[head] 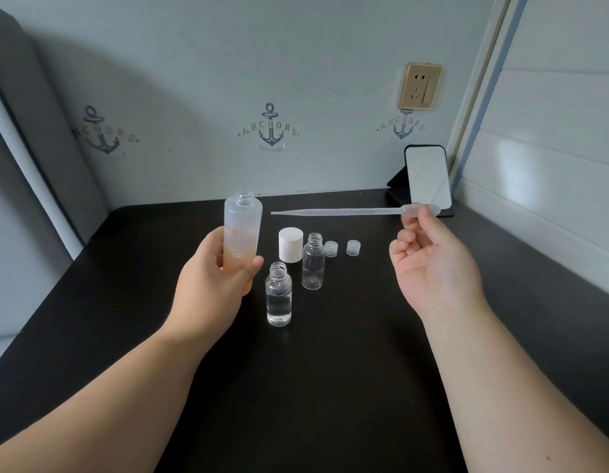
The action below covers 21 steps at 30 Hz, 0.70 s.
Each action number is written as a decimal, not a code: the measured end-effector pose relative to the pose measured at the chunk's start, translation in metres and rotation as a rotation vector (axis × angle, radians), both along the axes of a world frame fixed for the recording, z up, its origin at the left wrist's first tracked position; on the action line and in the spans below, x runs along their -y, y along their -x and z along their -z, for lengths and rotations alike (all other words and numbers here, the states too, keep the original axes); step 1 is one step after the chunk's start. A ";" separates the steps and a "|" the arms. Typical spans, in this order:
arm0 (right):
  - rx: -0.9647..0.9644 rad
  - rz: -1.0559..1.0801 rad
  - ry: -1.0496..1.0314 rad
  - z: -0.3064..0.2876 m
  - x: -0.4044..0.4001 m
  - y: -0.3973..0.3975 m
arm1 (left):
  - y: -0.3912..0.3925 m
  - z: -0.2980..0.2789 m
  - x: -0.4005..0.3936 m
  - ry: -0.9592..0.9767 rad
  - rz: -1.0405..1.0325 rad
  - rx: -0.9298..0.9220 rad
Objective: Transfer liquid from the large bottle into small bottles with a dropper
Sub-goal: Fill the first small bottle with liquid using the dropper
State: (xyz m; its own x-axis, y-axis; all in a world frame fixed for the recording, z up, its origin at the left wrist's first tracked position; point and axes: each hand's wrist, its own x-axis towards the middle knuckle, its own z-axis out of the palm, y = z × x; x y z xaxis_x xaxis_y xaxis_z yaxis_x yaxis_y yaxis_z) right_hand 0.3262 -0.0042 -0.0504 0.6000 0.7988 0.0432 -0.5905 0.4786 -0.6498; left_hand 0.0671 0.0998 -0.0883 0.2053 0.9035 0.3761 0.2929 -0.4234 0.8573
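Left hand point(214, 268) is up off the table point(330, 387), fingers and thumb curled round the lower half of the big bottle point(243, 230). The bottle stands upright in that grip, mouth open at the top, frosted wall, and what it holds cannot be judged through the frosting. The thumb tip presses on its near side, the other fingers wrap behind.

Right hand point(432, 264) is raised too, palm turned toward the camera. Thumb and forefinger pinch the bulb of the dropper point(337, 212); the other fingers curl loosely below. The dropper lies level, its thin tip pointing toward the left hand and ending just short of the bottle's shoulder, not touching it.

Between and below the two sets of fingers, on the table: a small bottle point(279, 298) just beside the left thumb, uncapped and partly filled with clear liquid. A second small bottle point(313, 262) stands beyond it, open, looking empty. A white cap point(291, 244) sits just behind, near the left fingertips. Two small clear caps point(331, 249) point(353, 248) lie further toward the right hand, under the dropper's stem. Behind the right fingers a phone point(427, 177) leans on a stand against the wall.
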 end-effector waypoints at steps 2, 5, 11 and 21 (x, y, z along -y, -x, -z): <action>0.006 0.006 -0.014 -0.001 0.001 0.000 | -0.001 -0.001 0.002 -0.019 -0.008 -0.019; 0.020 0.001 -0.026 -0.002 0.002 0.001 | -0.002 -0.002 0.004 -0.034 -0.004 -0.043; 0.050 0.022 -0.045 -0.003 0.003 0.000 | -0.002 -0.006 0.009 -0.072 -0.011 -0.061; 0.120 0.096 -0.057 -0.004 0.005 -0.005 | -0.002 -0.005 0.005 -0.200 -0.107 -0.228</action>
